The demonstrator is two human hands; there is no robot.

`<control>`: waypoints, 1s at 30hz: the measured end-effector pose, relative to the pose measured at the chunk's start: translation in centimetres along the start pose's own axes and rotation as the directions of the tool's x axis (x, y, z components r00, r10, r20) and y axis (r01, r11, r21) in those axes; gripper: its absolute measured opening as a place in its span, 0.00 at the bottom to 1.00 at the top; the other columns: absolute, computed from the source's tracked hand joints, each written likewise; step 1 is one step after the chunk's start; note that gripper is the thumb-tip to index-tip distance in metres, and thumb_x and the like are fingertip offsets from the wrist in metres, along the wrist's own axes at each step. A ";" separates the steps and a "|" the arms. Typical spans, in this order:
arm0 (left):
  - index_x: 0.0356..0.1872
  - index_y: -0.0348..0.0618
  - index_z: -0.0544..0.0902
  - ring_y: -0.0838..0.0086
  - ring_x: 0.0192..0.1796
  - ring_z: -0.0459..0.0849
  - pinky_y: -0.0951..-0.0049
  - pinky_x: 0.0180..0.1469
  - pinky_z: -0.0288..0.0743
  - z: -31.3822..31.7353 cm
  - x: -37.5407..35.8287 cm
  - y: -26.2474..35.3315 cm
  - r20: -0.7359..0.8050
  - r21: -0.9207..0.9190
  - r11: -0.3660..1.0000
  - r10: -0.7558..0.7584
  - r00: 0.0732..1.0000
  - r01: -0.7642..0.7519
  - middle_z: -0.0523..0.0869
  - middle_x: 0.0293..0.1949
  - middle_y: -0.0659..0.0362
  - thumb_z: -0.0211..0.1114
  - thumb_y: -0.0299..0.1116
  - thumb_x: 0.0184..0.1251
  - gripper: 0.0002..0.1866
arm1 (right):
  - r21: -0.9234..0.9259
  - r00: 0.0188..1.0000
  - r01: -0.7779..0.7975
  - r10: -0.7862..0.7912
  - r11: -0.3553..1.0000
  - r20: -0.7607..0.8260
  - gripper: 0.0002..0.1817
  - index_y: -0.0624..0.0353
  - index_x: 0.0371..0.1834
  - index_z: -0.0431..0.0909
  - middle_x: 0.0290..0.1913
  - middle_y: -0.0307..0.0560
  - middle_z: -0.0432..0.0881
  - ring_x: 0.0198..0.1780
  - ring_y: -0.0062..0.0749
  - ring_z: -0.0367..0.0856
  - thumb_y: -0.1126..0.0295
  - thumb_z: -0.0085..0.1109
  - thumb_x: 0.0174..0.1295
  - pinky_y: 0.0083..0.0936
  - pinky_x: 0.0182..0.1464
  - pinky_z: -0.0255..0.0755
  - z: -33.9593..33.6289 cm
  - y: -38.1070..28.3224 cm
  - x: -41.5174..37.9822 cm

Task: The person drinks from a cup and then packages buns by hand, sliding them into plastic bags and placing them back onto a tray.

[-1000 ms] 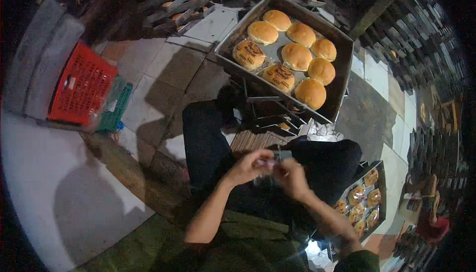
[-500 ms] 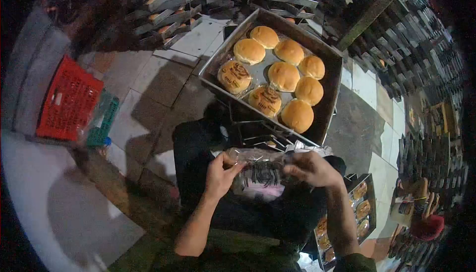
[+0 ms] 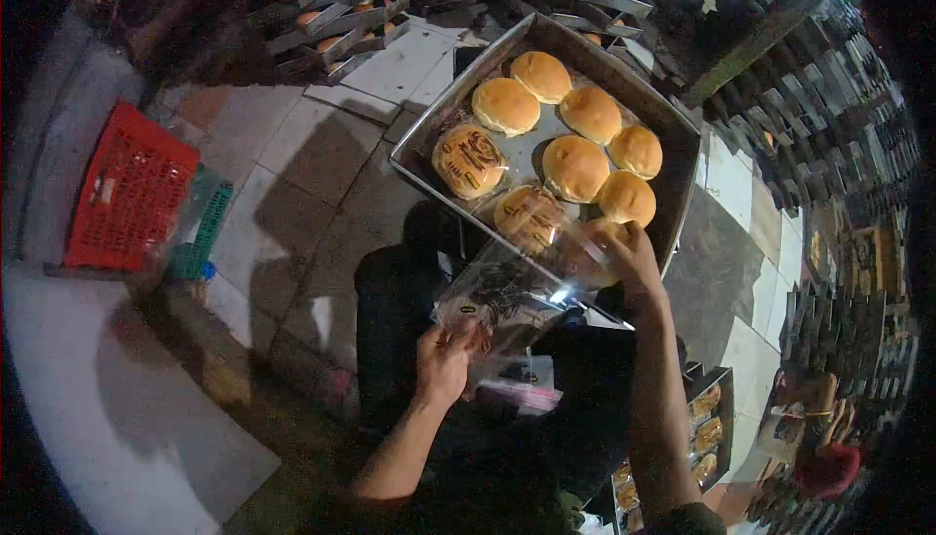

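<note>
Pinched in my left hand point(image 3: 447, 359) is the lower end of a clear printed plastic bag point(image 3: 502, 291). The bag stretches up and right toward the tray. My right hand point(image 3: 629, 257) reaches over the tray's near corner, its fingers closed at a round bun point(image 3: 593, 250) and close to the bag's upper end; whether it grips bun or bag is unclear. Several bare buns point(image 3: 575, 168) lie in the metal tray point(image 3: 673, 111). Two buns in printed wrappers, one at the left point(image 3: 468, 162) and one nearer me point(image 3: 527, 215), lie there too.
More plastic bags point(image 3: 526, 394) lie on my lap. A second tray point(image 3: 721, 408) with wrapped buns stands low at the right. Red point(image 3: 132, 189) and green point(image 3: 210, 228) crates stand at the left. Stacked trays point(image 3: 819, 116) line the back and right. Another person point(image 3: 829, 467) is at the far right.
My right hand has moved up from my lap to the near bun in the tray. The bag, bunched between my hands before, is now stretched out toward the tray.
</note>
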State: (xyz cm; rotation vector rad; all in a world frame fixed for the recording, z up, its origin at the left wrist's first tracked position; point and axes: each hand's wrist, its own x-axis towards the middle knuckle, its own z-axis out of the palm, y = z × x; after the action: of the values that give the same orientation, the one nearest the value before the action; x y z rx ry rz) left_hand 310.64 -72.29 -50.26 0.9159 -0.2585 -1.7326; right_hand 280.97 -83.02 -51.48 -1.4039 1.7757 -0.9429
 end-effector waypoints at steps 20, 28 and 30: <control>0.55 0.37 0.67 0.75 0.46 0.75 0.74 0.47 0.71 4.7 -7.9 9.9 0.386 0.024 0.993 0.098 0.918 -0.116 0.77 0.46 0.56 0.67 0.44 0.52 0.32 | 0.541 0.995 -0.103 0.077 0.835 0.070 0.27 0.67 0.50 0.65 0.43 0.49 0.76 0.44 0.30 0.77 0.74 0.64 0.46 0.25 0.46 0.73 -0.7 -16.2 -19.3; 0.41 0.40 0.78 0.78 0.42 0.77 0.77 0.46 0.70 1.3 -7.0 8.9 0.166 0.651 0.683 0.298 0.940 -0.331 0.80 0.39 0.60 0.58 0.28 0.62 0.08 | 0.795 0.949 -0.310 0.117 0.522 0.293 0.33 0.65 0.55 0.62 0.50 0.53 0.73 0.50 0.40 0.75 0.49 0.53 0.56 0.36 0.53 0.69 -1.4 -15.4 -18.2; 0.41 0.39 0.78 0.79 0.40 0.77 0.78 0.45 0.70 0.8 -7.0 8.8 0.123 0.685 0.670 0.281 0.952 -0.286 0.80 0.38 0.61 0.59 0.27 0.60 0.09 | 0.828 0.937 -0.348 0.148 0.440 0.315 0.34 0.65 0.57 0.61 0.52 0.54 0.72 0.51 0.42 0.74 0.46 0.49 0.58 0.38 0.54 0.68 -1.0 -14.6 -18.0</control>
State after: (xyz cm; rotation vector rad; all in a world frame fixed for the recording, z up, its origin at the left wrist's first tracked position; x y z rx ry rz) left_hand 317.17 -69.54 -41.45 1.3246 -1.0699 -1.3322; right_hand 290.69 -67.55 -37.18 -0.4885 0.9804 -1.2325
